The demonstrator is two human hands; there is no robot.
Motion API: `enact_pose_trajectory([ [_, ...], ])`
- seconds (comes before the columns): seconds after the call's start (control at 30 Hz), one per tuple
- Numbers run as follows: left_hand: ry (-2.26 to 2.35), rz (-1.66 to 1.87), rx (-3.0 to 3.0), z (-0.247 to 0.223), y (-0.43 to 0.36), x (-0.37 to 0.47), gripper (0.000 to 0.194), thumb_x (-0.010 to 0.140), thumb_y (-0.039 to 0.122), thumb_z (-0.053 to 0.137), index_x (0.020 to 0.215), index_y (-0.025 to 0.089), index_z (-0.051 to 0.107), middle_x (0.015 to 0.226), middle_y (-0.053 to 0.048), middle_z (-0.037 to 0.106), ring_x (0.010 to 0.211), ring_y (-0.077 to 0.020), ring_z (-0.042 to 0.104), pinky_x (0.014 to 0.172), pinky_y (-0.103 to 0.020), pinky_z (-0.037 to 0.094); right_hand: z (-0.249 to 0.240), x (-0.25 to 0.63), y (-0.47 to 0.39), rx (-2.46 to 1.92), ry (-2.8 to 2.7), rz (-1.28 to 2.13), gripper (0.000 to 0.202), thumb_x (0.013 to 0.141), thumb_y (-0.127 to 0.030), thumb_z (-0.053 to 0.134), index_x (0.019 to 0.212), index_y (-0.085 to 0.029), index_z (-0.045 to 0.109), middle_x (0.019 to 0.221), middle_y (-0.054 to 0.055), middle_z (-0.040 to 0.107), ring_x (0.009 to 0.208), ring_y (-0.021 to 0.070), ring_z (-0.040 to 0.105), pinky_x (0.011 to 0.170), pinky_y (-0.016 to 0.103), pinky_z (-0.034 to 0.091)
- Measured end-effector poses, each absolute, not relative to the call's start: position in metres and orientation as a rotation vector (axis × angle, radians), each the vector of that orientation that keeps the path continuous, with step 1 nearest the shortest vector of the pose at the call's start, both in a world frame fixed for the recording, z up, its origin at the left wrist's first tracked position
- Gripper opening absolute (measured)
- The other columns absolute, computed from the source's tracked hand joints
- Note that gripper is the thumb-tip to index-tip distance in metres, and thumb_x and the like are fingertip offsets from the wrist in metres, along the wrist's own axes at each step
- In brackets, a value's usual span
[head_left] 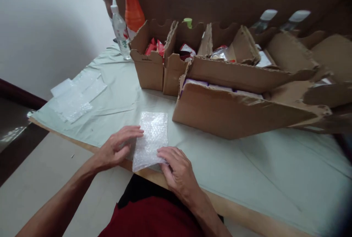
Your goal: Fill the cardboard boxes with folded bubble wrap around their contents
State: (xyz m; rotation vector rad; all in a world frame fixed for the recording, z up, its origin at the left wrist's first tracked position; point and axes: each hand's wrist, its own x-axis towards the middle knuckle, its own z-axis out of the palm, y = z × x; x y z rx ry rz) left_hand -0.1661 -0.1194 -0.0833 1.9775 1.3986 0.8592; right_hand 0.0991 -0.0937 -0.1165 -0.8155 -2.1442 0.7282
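A clear bubble wrap bag point(152, 138) lies on the cloth near the table's front edge, its lower end reaching over the wooden rim. My right hand point(177, 167) grips the bag's lower right corner between thumb and fingers. Beside its left edge is my left hand point(118, 147), fingers stretched out and thumb apart, the fingertips just at the bag's side. Whether anything is inside the bag I cannot make out.
Cardboard boxes point(150, 70) holding red packets and other goods line the table's back; a long box point(233, 112) stands nearer. More bubble wrap bags point(73, 99) lie at left. An orange bottle point(134, 9) and a clear bottle point(120, 33) stand behind. A person's arm shows beyond.
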Motion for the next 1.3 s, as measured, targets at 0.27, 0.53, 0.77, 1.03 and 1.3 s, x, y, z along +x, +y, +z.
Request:
enact_pose_trajectory([
  [0.27,1.427,0.946,1.574,-0.089,-0.162,-0.146,0.078,0.078,0.026,0.075,0.152,0.028,0.049,0.144,-0.011,0.063,0.131,-0.0299,0.061,0.113,-0.046,0.049,-0.105,0.087,-0.071,-1.28,-2.041,1.074,0.038,0.097,-0.034,0.058,0.131,-0.02,0.067,0.099,0.007,0.079,0.088,0.0228,0.074,0.08,0.035,0.059],
  [0.53,1.872,1.139,1.435,-0.114,-0.137,-0.118,0.043,0.091,0.026,0.061,0.133,0.017,0.06,0.09,-0.002,0.069,0.072,-0.0127,0.063,0.072,-0.028,0.055,-0.113,0.083,-0.076,-1.277,-1.976,0.901,0.048,0.097,-0.033,0.061,0.143,-0.018,0.058,0.102,0.008,0.076,0.083,0.0212,0.072,0.076,0.035,0.06],
  [0.77,1.926,1.091,1.555,-0.118,-0.136,-0.116,0.046,0.091,0.025,0.057,0.137,0.015,0.057,0.088,-0.002,0.068,0.068,-0.0117,0.061,0.068,-0.027,0.052,-0.102,0.093,-0.104,-0.985,-2.23,0.202,0.038,0.096,-0.007,0.055,0.129,-0.023,0.062,0.135,0.013,0.067,0.127,0.0291,0.061,0.099,0.046,0.051],
  [1.03,1.907,1.177,1.443,-0.112,-0.14,-0.114,0.048,0.088,0.027,0.059,0.134,0.015,0.059,0.084,0.0,0.066,0.069,-0.0124,0.061,0.065,-0.025,0.052,-0.099,0.082,-0.096,-0.857,-2.48,0.327,0.042,0.095,-0.012,0.056,0.137,-0.018,0.057,0.15,0.017,0.058,0.143,0.0328,0.05,0.108,0.051,0.046],
  [1.3,1.778,1.129,1.673,-0.105,-0.147,-0.118,0.012,0.089,0.022,0.057,0.09,0.02,0.069,0.089,-0.005,0.074,0.086,-0.0192,0.069,0.077,-0.033,0.056,-0.107,0.107,-0.088,-1.024,-2.314,0.465,0.075,0.092,-0.021,0.065,0.159,-0.024,0.032,0.158,0.018,0.048,0.141,0.0339,0.051,0.107,0.054,0.05],
])
